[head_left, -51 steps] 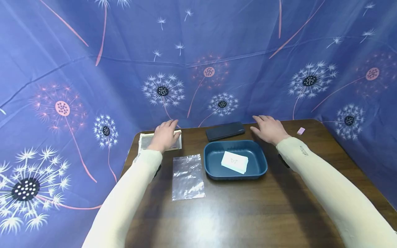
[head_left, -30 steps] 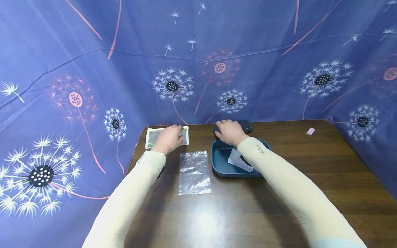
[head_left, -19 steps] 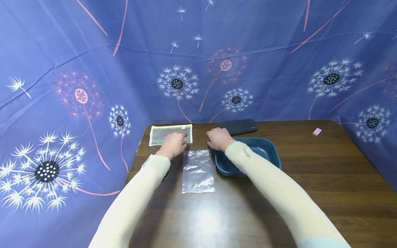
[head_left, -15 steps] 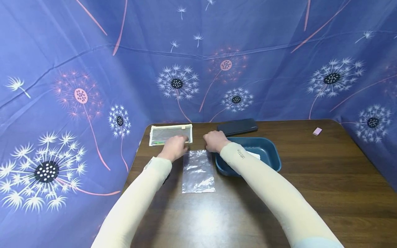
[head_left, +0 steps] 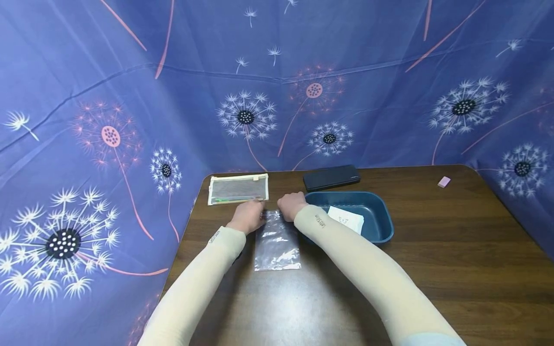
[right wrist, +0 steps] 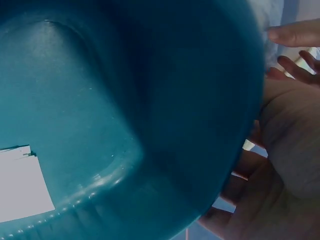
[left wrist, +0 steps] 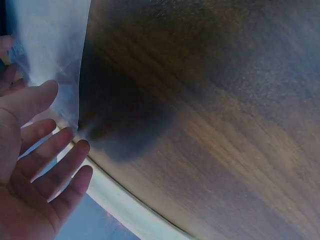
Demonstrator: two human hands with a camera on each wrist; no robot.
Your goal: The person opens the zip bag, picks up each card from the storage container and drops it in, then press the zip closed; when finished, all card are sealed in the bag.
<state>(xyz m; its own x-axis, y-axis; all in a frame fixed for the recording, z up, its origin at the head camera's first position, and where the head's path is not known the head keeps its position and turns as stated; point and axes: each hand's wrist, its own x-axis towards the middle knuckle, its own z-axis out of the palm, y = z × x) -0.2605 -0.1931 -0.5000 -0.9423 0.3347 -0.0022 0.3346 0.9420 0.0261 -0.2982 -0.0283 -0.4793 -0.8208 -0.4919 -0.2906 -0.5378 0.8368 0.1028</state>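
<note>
Flat clear plastic bag (head_left: pixel 277 247): on the dark brown wood-grain table (head_left: pixel 433 240), centre of the head view, a little below mid-height, its far edge between your two hands.
Left hand (head_left: pixel 247 217): by the bag's upper left corner; your fingers are spread and loosely bent, thumb apart. Whether any fingertip touches the bag, you cannot tell.
Right hand (head_left: pixel 291 205): by the bag's upper right corner; your fingertips are partly hidden, so you cannot tell whether they pinch.
Bag's handling: probably very light, limp and slippery, apt to crease or cling to the table; tough enough for a light pinch.
Best hold: the two far corners, thumb and fingertip at each, working under the edge.
Blue-teal rounded plastic bin (head_left: pixel 381 222): just beside your right hand, right of centre, with white paper sheets (head_left: pixel 348 219) inside.
Table's far edge: cream-edged mesh pouch (head_left: pixel 238 187) upper left of the bag, black rectangular case (head_left: pixel 331 178) above the bin.
</note>
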